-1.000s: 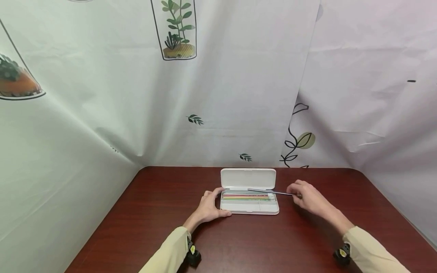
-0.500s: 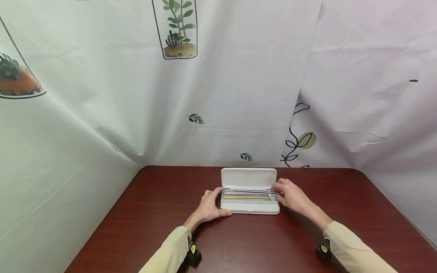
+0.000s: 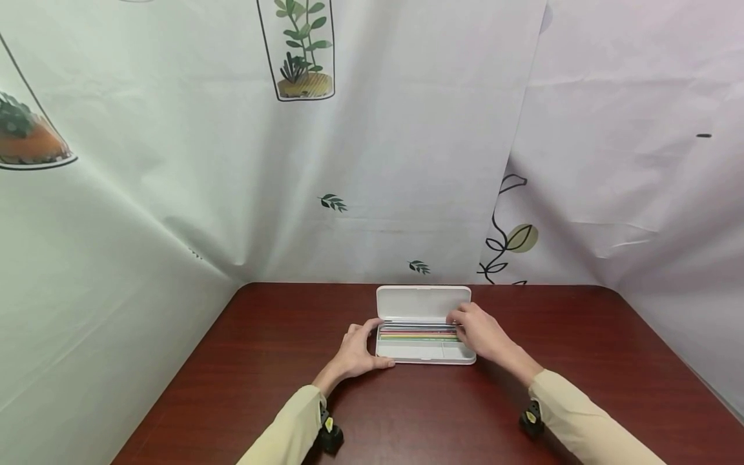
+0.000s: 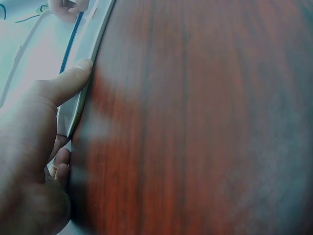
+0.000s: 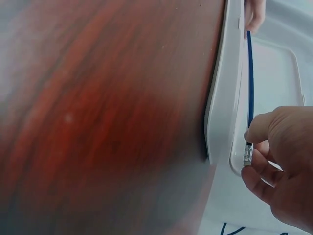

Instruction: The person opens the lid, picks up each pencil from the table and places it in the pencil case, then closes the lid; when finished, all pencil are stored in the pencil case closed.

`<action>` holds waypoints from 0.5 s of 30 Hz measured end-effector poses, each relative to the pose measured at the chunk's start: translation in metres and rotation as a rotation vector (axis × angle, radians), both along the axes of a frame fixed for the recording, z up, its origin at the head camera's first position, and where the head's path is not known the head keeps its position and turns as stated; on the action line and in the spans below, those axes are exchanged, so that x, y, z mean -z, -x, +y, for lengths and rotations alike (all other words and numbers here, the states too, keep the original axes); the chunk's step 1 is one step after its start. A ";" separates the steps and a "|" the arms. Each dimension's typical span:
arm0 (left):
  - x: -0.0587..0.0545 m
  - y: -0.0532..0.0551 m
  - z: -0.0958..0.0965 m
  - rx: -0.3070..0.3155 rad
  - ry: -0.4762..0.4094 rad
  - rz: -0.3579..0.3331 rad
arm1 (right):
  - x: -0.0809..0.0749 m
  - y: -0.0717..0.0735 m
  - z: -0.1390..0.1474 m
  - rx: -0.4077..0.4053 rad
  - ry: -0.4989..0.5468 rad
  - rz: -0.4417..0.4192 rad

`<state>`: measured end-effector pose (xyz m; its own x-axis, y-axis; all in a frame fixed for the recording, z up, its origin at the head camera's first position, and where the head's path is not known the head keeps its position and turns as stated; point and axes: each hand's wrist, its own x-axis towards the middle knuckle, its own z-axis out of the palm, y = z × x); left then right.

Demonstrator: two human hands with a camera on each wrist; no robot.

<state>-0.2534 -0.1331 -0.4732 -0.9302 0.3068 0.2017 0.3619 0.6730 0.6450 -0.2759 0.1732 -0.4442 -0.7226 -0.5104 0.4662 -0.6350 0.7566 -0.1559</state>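
A white pencil case (image 3: 409, 350) lies opened on the table, its lid (image 3: 423, 302) raised at the back. My left hand (image 3: 353, 354) grips its left end, thumb on the front edge and fingers at the rear corner. Several coloured pencils (image 3: 414, 334) lie side by side in the long rear compartment. My right hand (image 3: 484, 334) is over the case's right end. It pinches a dark blue pencil (image 5: 251, 78) near the silver ferrule and pale eraser (image 5: 247, 157). In the left wrist view the same pencil (image 4: 71, 41) runs lengthwise along the case.
The case rests near the back of a dark red wooden table (image 3: 407, 413). Behind it hangs a white cloth (image 3: 372, 161) printed with plants, and cloth also closes off both sides. A small black device (image 3: 331, 436) is strapped to each wrist.
My right hand has moved left with the blue pencil, from beside the case to over its right end, lowering the pencil along the rear compartment. My left hand has stayed still.
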 end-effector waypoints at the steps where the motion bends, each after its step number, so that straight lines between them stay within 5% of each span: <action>1: 0.000 0.000 0.000 0.002 0.000 0.001 | 0.001 0.001 -0.001 -0.003 0.000 0.012; 15: -0.001 0.000 0.000 0.001 0.003 0.006 | 0.003 0.002 -0.012 0.014 -0.022 0.039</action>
